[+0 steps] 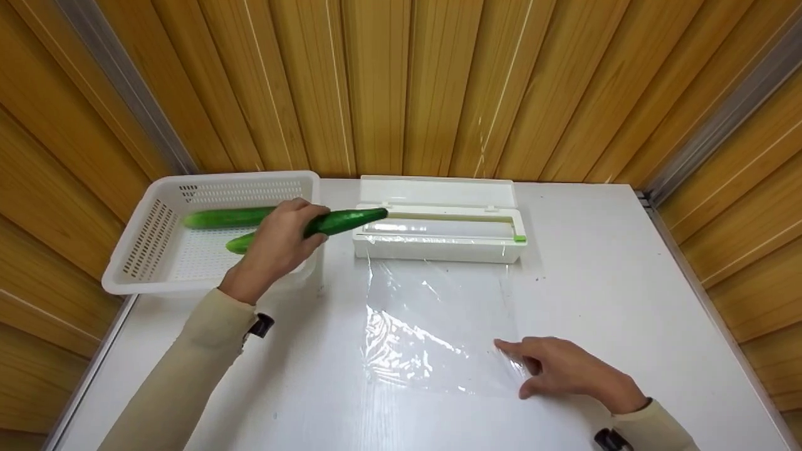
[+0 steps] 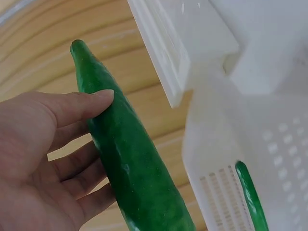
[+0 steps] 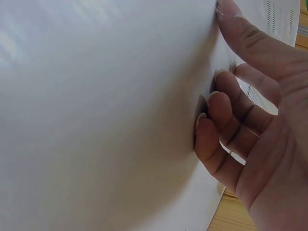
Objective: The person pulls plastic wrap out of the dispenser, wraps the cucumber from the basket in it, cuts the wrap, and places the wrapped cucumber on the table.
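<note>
Head view: left hand (image 1: pixel 282 233) grips glossy cucumber (image 1: pixel 352 220); unclenched right hand (image 1: pixel 562 365) touches crinkled film (image 1: pixel 410 344).

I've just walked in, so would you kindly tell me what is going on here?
A person's left hand grips a cucumber, its far tip close to an open dispenser. Another cucumber lies in the white basket. Clear film stretches from the dispenser over the table, with no cucumber on it. The right hand is at the film's near right corner.
</note>
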